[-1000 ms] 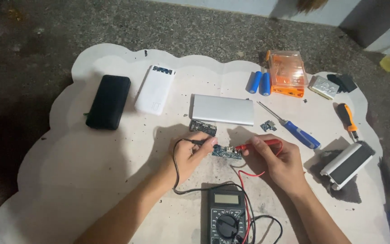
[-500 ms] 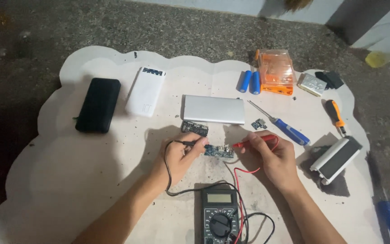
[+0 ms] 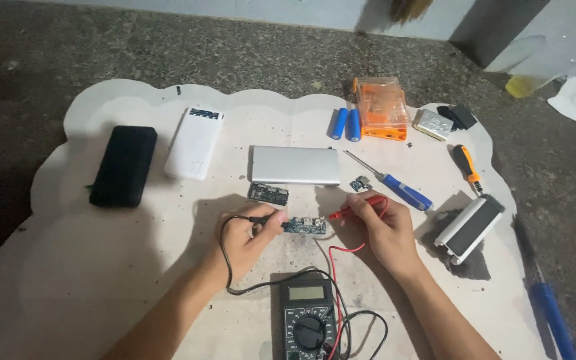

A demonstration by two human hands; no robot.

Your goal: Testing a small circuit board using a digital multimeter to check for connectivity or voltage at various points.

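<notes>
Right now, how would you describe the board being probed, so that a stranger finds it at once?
Start at the silver case in the middle of the white mat. Below it, between the left hand and right hand, lies a small dark board. Unlike the other boards, both probes meet there.

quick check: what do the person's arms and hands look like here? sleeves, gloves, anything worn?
Both forearms are bare as far as the frame shows, with no sleeves in view. The left hand and right hand wear no gloves. No watch, ring or wristband is visible.

Mat left bare; multimeter, wires crowd front.
</notes>
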